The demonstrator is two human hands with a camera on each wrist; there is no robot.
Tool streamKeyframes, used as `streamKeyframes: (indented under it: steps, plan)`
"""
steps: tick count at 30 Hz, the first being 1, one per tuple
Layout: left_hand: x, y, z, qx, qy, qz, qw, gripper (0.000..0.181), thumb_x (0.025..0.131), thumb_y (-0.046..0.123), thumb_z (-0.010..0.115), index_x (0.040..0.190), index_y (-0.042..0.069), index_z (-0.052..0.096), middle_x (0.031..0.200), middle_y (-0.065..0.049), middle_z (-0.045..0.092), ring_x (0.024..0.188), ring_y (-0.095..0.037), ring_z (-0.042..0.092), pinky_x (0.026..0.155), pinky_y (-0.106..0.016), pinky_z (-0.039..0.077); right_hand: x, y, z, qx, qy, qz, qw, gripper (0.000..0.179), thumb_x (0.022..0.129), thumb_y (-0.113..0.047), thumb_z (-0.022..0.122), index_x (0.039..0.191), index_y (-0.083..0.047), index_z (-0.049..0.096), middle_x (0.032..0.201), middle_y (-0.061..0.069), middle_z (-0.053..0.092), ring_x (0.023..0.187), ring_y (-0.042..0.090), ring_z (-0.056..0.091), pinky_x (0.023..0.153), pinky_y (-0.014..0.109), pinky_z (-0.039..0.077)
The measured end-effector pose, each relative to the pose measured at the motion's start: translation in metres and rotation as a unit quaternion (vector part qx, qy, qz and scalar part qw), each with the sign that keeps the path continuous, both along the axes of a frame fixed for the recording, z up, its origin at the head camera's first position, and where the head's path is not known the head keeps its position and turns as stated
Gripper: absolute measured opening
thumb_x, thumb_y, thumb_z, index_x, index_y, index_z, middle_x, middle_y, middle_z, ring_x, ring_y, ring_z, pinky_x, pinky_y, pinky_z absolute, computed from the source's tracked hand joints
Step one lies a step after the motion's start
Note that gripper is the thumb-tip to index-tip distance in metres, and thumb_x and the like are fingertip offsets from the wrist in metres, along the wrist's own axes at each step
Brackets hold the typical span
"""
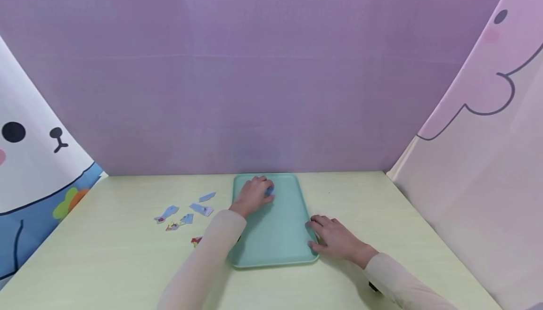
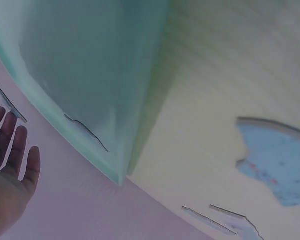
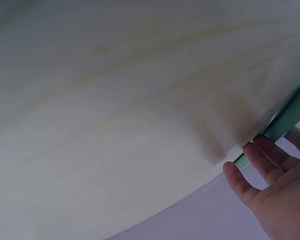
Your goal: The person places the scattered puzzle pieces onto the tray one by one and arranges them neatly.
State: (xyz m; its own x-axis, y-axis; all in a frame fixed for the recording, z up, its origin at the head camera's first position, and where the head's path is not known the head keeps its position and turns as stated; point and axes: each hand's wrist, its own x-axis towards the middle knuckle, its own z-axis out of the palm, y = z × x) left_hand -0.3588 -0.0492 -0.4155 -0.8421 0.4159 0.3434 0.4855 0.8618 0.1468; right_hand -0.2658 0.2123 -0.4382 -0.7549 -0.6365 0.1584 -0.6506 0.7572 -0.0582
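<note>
My left hand (image 1: 253, 195) is over the far part of a mint-green tray (image 1: 275, 234), pinching a blue puzzle piece (image 1: 269, 190) between thumb and fingers. The left wrist view shows the held piece (image 2: 12, 106) edge-on, partly hidden by the thumb. Another thin piece (image 2: 86, 132) lies inside the tray in that view. My right hand (image 1: 335, 238) rests at the tray's right rim near its front corner, fingers loosely spread. Seen from the right wrist, fingertips (image 3: 231, 169) are right at the green edge.
Several irregular puzzle pieces, such as a pale blue one (image 1: 201, 209), lie left of the tray on the light wooden table (image 1: 106, 244). A small red-printed piece (image 1: 196, 241) shows beside the left sleeve. A purple curtain (image 1: 271, 88) stands behind the table, with cartoon-printed cloths at both sides.
</note>
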Motion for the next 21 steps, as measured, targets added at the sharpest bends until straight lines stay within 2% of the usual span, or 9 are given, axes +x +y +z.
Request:
streamKeyframes:
  steps: [7, 16, 21]
  plan:
    - [-0.0018, 0.0025, 0.0056, 0.012, -0.013, 0.012, 0.9998, 0.027, 0.083, 0.028, 0.066, 0.104, 0.012, 0.065, 0.097, -0.003, 0.061, 0.09, -0.021, 0.056, 0.075, -0.038, 0.046, -0.0001, -0.0004, 0.0006, 0.0, 0.003, 0.0, 1.0, 0.047, 0.087, -0.037, 0.057, 0.123, -0.007, 0.053, 0.124, 0.012, 0.052, 0.115, 0.027, 0.05, 0.087, 0.046, 0.044]
    - [-0.0058, 0.0055, 0.0062, 0.015, -0.009, 0.007, 0.9998, 0.029, 0.083, 0.03, 0.066, 0.106, 0.013, 0.064, 0.1, -0.002, 0.061, 0.091, -0.019, 0.057, 0.073, -0.035, 0.047, -0.0011, 0.0003, -0.0012, -0.002, 0.017, 0.008, 0.9998, 0.047, 0.087, -0.039, 0.056, 0.122, -0.008, 0.052, 0.123, 0.011, 0.052, 0.114, 0.026, 0.05, 0.084, 0.045, 0.045]
    - [-0.0079, 0.0106, 0.0043, 0.022, -0.01, 0.011, 0.9997, 0.029, 0.082, 0.03, 0.067, 0.106, 0.014, 0.065, 0.102, -0.002, 0.062, 0.093, -0.021, 0.057, 0.075, -0.037, 0.048, -0.0019, 0.0003, -0.002, 0.002, 0.011, 0.006, 0.9999, 0.047, 0.087, -0.038, 0.056, 0.123, -0.008, 0.052, 0.123, 0.011, 0.052, 0.114, 0.025, 0.05, 0.085, 0.044, 0.045]
